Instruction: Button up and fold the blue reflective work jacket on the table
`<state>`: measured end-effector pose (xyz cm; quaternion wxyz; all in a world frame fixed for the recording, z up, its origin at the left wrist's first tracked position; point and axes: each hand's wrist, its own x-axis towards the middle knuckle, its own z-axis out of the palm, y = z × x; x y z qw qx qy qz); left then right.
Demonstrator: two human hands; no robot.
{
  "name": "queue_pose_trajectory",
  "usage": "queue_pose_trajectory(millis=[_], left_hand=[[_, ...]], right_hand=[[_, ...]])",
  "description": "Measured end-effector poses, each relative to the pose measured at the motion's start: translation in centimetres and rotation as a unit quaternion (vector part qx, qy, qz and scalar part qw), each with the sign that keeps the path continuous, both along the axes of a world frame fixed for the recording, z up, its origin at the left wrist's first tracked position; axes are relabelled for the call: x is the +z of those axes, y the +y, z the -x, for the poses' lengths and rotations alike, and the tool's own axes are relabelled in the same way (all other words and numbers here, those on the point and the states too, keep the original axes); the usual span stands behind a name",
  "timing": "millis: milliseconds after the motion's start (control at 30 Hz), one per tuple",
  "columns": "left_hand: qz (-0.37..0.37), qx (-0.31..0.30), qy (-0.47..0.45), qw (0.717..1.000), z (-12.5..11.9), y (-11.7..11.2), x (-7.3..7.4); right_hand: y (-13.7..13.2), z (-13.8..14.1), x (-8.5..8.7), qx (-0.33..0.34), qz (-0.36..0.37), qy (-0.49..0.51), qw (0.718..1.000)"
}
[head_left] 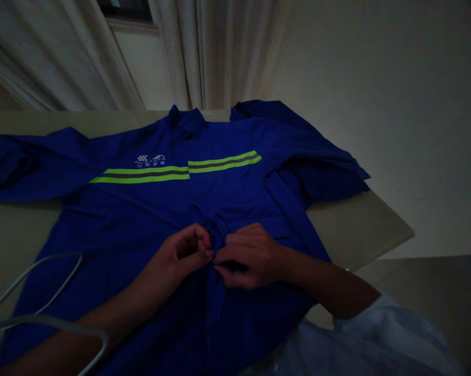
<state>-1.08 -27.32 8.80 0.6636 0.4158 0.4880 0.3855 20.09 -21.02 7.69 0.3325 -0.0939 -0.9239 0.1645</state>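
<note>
A blue work jacket (pixel 141 224) lies spread front side up, with a yellow-green and grey reflective stripe (pixel 149 175) across the chest and a white logo above it. My left hand (pixel 186 250) pinches the front placket (pixel 215 235) near the middle of the jacket. Right beside it, my right hand (pixel 251 256) grips the other side of the same placket, thumb and fingers pressed together. The two hands' fingertips almost meet. Any button or fastener between them is hidden by the fingers and the dim light.
Under the jacket is a pale table (pixel 368 224), its right corner jutting out. White cable loops (pixel 47 258) cross the lower left, over the jacket and near my left forearm. Light curtains (pixel 220 52) and a wall (pixel 396 104) stand behind.
</note>
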Motion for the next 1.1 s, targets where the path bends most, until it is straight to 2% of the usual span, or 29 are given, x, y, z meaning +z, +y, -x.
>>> queue_pose_trajectory(millis=[200, 333, 400, 467, 567, 633, 667, 733, 833, 967, 1033, 1100], left_hand=[[-0.027, -0.013, 0.011, 1.0, -0.3, -0.1, -0.2], [0.01, 0.012, -0.011, 1.0, -0.5, -0.5, -0.5], [0.031, 0.022, -0.016, 0.999, -0.5, -0.7, -0.5], [0.036, 0.027, -0.007, 0.999, -0.5, -0.7, -0.4], [0.028, 0.025, 0.007, 0.999, -0.5, -0.5, -0.2], [0.023, 0.026, 0.002, 0.999, -0.5, -0.4, 0.0], [0.024, 0.028, -0.001, 0.999, -0.5, -0.4, 0.0], [0.032, 0.032, -0.009, 0.999, -0.6, -0.4, -0.1], [0.065, 0.036, -0.023, 0.997, -0.6, -0.5, -0.3], [0.11, 0.032, -0.04, 0.993, -0.6, -0.5, -0.7], [0.076, 0.027, -0.023, 0.997, -0.5, -0.3, -0.8], [-0.006, 0.012, 0.027, 1.0, -0.2, 0.0, -0.9]], right_hand=[[0.3, -0.1, 0.4, 0.054, -0.191, 0.017, 0.98], [0.2, -0.2, 1.3, 0.091, -0.234, 0.003, 0.968], [0.2, -0.1, 1.3, 0.111, -0.23, 0.003, 0.967], [0.3, 0.0, 1.0, 0.112, -0.173, 0.0, 0.979], [0.5, 0.2, 0.4, 0.087, 0.05, -0.035, 0.994], [0.4, 0.3, 0.3, 0.077, 0.197, -0.052, 0.976], [0.4, 0.4, 0.3, 0.078, 0.243, -0.056, 0.965], [0.2, 0.4, 0.6, 0.08, 0.278, -0.074, 0.954], [-0.1, 0.2, 0.9, 0.084, 0.239, -0.108, 0.961], [-0.3, 0.0, 0.4, 0.072, 0.094, -0.14, 0.983], [-0.1, 0.0, -0.2, 0.087, 0.012, -0.142, 0.986], [0.2, 0.0, -0.8, 0.109, -0.038, -0.128, 0.985]])
